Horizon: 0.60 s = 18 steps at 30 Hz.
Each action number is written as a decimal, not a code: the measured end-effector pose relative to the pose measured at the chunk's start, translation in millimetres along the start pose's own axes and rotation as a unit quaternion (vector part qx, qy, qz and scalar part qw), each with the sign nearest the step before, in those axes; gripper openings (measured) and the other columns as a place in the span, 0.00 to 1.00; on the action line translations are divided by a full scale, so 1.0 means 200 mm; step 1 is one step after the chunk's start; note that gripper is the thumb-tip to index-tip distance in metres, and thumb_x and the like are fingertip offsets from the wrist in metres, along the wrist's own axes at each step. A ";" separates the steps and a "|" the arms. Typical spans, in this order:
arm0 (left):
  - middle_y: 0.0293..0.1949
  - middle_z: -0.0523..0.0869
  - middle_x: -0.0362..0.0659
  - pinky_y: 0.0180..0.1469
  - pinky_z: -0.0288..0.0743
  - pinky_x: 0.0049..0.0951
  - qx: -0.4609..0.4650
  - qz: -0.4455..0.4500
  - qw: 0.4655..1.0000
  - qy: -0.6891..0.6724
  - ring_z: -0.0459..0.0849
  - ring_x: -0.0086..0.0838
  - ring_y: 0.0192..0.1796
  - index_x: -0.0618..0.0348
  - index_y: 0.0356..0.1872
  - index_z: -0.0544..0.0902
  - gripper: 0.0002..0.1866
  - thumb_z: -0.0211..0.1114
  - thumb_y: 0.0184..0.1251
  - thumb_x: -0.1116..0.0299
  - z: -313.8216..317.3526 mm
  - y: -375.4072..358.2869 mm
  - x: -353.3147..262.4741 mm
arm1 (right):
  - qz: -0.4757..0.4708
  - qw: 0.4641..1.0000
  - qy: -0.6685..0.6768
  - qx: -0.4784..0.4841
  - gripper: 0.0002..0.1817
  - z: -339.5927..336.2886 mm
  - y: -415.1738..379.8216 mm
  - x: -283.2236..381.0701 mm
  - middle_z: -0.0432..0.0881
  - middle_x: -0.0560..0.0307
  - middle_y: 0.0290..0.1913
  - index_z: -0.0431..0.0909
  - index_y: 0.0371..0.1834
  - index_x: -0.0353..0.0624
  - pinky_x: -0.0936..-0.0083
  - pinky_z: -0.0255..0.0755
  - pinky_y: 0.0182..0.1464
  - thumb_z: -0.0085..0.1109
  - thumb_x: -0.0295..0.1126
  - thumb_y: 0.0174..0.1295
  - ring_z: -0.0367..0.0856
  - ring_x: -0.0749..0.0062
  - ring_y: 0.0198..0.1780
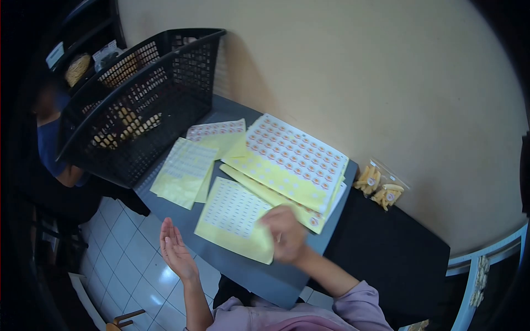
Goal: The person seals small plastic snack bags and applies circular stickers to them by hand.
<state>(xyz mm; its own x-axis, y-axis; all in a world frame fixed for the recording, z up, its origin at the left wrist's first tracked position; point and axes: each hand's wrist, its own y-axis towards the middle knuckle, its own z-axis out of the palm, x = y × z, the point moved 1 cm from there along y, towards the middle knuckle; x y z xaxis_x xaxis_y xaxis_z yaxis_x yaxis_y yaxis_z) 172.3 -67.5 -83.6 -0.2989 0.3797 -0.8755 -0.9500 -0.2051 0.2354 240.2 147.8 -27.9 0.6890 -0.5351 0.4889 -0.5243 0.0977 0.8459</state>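
Note:
My left hand (178,254) is off the table's near edge, palm turned up, fingers stretched out and nothing in it. Over the right corner of a yellow label sheet (234,215) with rows of small dark print is my right hand (284,234). It is smeared by motion, and I cannot tell what its fingers hold. Beyond it lies a stack of sticker sheets (295,154) with round red-and-orange labels, partly peeled to yellow backing. Left of that are a smaller sticker sheet (215,129) and another pale yellow sheet (185,171).
A black plastic basket (138,83) stands at the back left of the grey table (259,284). Two clear bags of yellow snack sticks (378,185) rest on a black surface (386,243) to the right. A person in a blue shirt (51,146) is at the far left.

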 end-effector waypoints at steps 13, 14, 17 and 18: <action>0.65 0.52 0.44 0.65 0.43 0.39 0.071 -0.193 0.917 -0.342 0.47 0.35 0.68 0.53 0.64 0.50 0.34 0.40 0.62 0.43 -0.57 0.46 -0.43 | -0.041 0.917 0.208 0.338 0.32 1.68 0.10 -0.09 0.56 0.48 0.64 0.57 0.61 0.42 0.59 0.39 0.65 0.44 0.51 0.57 0.47 0.57 0.67; 0.66 0.49 0.45 0.65 0.41 0.39 0.075 -0.097 0.948 -0.294 0.47 0.36 0.68 0.53 0.64 0.49 0.36 0.40 0.61 0.42 -0.63 0.47 -0.49 | -0.045 0.915 0.213 0.339 0.32 1.82 0.05 -0.11 0.56 0.48 0.64 0.57 0.61 0.42 0.59 0.39 0.65 0.44 0.51 0.57 0.47 0.57 0.67; 0.66 0.46 0.48 0.65 0.39 0.40 -0.017 0.149 0.989 -0.008 0.46 0.37 0.68 0.54 0.65 0.47 0.39 0.39 0.60 0.39 -0.73 0.53 -0.52 | 0.437 0.768 0.351 0.310 0.34 2.11 -0.02 -0.08 0.58 0.51 0.63 0.56 0.61 0.40 0.67 0.45 0.64 0.34 0.57 0.60 0.51 0.62 0.66; 0.66 0.46 0.50 0.66 0.39 0.39 -0.104 0.284 0.928 0.218 0.45 0.37 0.68 0.56 0.65 0.46 0.40 0.39 0.59 0.38 -0.74 0.56 -0.46 | 0.518 0.644 0.461 0.324 0.32 2.13 0.03 0.00 0.60 0.51 0.62 0.57 0.60 0.39 0.69 0.45 0.64 0.33 0.54 0.62 0.53 0.65 0.65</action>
<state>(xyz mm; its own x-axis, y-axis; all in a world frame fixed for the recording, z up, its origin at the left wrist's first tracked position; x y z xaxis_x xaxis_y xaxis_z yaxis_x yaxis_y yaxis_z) 106.1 -259.8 -39.4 -0.6379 -0.2351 -0.7333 -0.5993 -0.4465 0.6645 24.1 -208.6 -114.5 -0.3505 0.2900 0.8906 -0.8337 -0.5298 -0.1556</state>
